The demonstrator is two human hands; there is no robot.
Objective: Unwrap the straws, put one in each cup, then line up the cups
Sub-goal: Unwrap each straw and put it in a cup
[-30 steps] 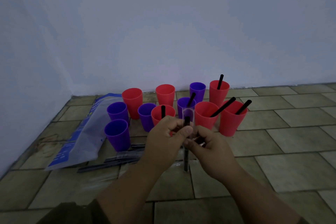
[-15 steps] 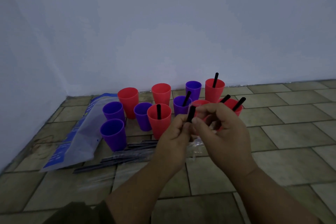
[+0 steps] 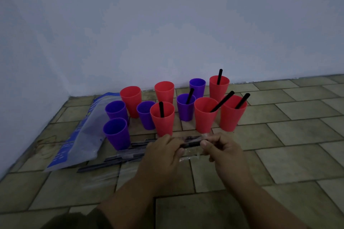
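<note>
Both hands low over the tiled floor (image 3: 290, 163), gripping one wrapped straw (image 3: 191, 143) held level between them. Left hand (image 3: 163, 156) with fingers (image 3: 179, 151) closed on the straw's left end; right hand (image 3: 223, 151) with fingers (image 3: 204, 143) pinched shut on its right end, clear wrapper film (image 3: 189, 157) crinkling just under the knuckles. Hard to tell in the dim light whether the film is torn open yet. Just beyond the fingertips, eleven cups standing upright on the floor in a loose cluster. Straight past the left fingers, a red cup with a straw (image 3: 162, 118); straight past the right fingers, a second red cup with a leaning straw (image 3: 204, 115), touching a third red cup with a straw (image 3: 232, 113) further right. Behind those, a purple cup with a straw (image 3: 186, 107) and a tall red cup with a straw (image 3: 219, 87) near the wall (image 3: 167, 24). Empty so far: two red cups (image 3: 130, 100) at the back left and four purple cups (image 3: 116, 133) to the left of the left hand, plus a purple cup at the back (image 3: 197, 85). Left of the left fingers and touching the floor, a bundle of wrapped straws (image 3: 111, 161), lying flat, partly on a blue and clear plastic bag (image 3: 78, 141). More loose clear wrapper (image 3: 104, 176) below the left wrist. A dark sleeve (image 3: 83, 219) at the bottom edge.
</note>
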